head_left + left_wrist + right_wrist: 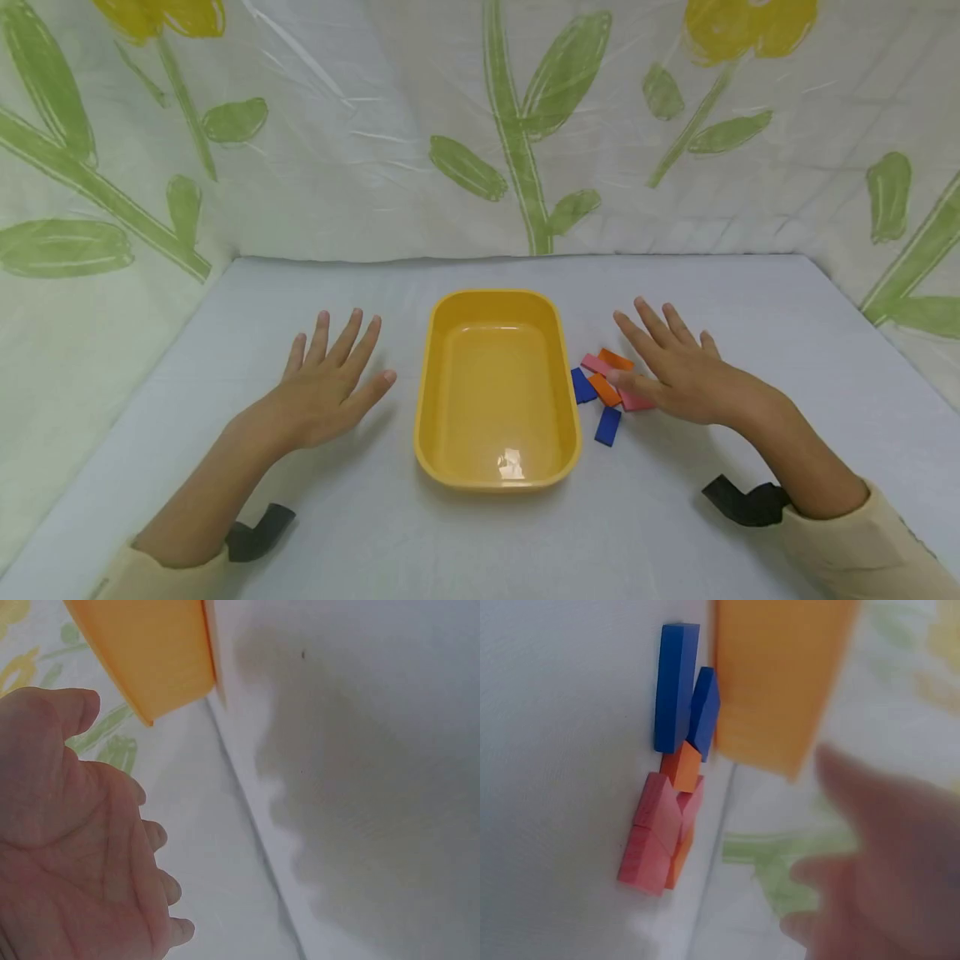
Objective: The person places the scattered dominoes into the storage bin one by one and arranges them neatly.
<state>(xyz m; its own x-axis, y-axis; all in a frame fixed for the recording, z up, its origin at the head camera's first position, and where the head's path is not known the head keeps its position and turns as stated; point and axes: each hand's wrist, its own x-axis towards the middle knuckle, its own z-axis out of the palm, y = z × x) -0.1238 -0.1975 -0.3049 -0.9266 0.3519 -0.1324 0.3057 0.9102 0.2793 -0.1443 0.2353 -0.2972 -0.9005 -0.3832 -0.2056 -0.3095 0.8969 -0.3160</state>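
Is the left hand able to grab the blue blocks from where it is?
Probably not straight away: the yellow tub stands between the left hand and the blue blocks, so it would likely need to reach over or around.

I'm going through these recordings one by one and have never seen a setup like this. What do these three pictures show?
There is no robot here, just a person's left hand and right hand, both bare. The wide picture comes from a camera on the head, looking forward and down; the other two come from a camera on each wrist. On the pale table stands a yellow tub, with blue, orange and pink blocks lying on its right side. Both hands are spread open and hold nothing.
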